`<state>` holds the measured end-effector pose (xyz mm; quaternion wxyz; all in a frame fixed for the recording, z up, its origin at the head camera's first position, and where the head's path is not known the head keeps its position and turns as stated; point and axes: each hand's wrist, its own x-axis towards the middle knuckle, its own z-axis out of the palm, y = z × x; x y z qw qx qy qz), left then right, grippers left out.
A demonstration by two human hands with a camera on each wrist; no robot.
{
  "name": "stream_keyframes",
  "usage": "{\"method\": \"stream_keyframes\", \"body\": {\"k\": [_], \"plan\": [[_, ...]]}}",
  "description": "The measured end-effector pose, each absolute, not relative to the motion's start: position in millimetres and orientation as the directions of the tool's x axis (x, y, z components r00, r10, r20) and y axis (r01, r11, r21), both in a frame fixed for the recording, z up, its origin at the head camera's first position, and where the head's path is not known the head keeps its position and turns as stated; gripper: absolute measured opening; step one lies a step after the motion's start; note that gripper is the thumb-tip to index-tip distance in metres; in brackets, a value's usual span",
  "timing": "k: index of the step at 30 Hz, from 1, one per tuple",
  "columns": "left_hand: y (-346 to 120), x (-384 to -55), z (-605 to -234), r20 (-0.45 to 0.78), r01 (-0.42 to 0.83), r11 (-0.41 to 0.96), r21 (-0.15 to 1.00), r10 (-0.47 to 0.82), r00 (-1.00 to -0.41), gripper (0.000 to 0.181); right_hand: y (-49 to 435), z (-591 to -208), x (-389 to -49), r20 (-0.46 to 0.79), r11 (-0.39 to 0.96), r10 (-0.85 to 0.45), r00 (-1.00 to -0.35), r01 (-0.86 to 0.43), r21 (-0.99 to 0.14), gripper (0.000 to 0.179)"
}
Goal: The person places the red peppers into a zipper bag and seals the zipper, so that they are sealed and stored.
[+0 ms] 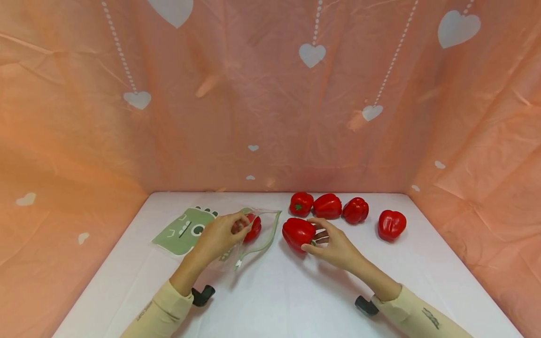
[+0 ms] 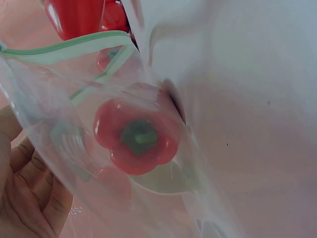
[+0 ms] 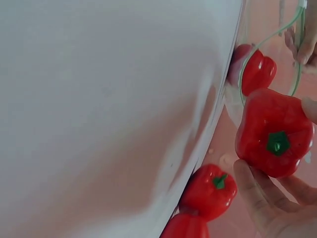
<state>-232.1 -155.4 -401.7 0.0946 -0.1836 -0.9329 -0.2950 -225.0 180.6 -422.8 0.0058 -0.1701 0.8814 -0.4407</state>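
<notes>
The right hand grips a glossy, lobed pepper; left of it, the left hand pinches a filmy, green-edged bag.

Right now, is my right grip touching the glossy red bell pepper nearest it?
Touching. The right wrist view shows the right grip with thumb and fingers against opposite sides of the glossy red bell pepper.

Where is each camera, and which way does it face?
Head: worn there, facing forward and down at the table; left hand, right hand and sleeves show.
Left wrist: worn there, facing the bagged pepper; left hand shows.
Right wrist: worn there, facing the held pepper; right hand and part of the left show.
Shared: both wrist views show the bagged pepper.
</notes>
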Motion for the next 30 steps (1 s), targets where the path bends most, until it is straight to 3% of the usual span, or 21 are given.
{"method": "stream_keyframes", "body": {"k": [21,30], "plan": [[-155,-232,-399,0.293,0.409,0.755,0.512,0.294,-0.91,0.007,142,-429,-234,0.128,0.501,-0.37,-0.92,-0.314,-0.806,0.072],[-155,-231,-399,0.303,0.417,0.752,0.511,0.296,-0.906,0.007,129,-430,-236,0.078,0.484,-0.349,-0.934,-0.251,-0.838,0.066]]}}
